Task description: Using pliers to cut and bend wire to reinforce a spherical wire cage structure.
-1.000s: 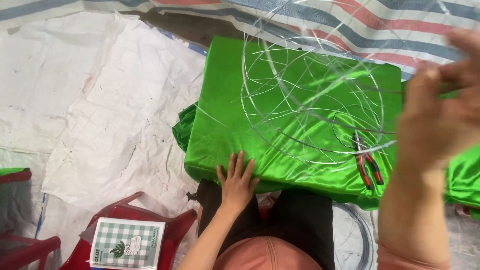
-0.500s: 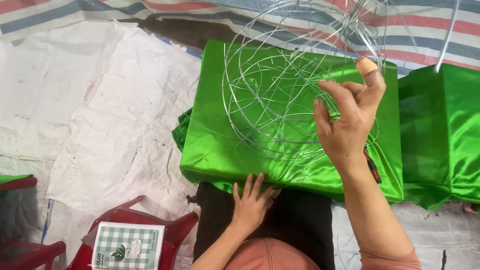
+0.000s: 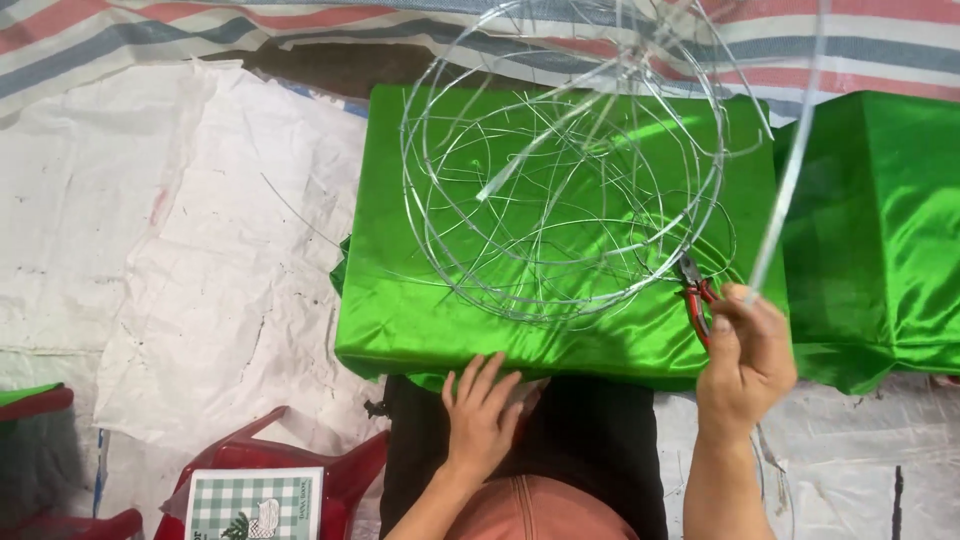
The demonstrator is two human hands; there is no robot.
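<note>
Wire [image 3: 790, 170], a single pale strand, is what the work turns on, though it stands at the far right; the scene is read here from the left edge across. White woven sheeting [image 3: 170, 300] covers the floor there, and a red plastic stool [image 3: 300, 470] near the bottom carries a small green-checked box [image 3: 255, 505], parked out of the way but within reach. Next comes the left hand [image 3: 482, 412], lying flat with fingers spread and holding nothing, its fingertips at the near edge of the green satin cloth [image 3: 420, 310]; it seems to steady the cloth, or simply rest there. Above it a round wire frame [image 3: 560, 170] of hoops and crossing spokes sits on the cloth, which gives the thin metal a bright, even backing. Red-handled pliers [image 3: 697, 295] lie on the cloth just beside the frame's lower right rim, close to the working hand. Then the right hand [image 3: 748, 362] is raised, fingers closed around the lower end of the strand, which runs up and slightly right, out of view at the top. Farthest right is a second green-covered block [image 3: 880, 220].
</note>
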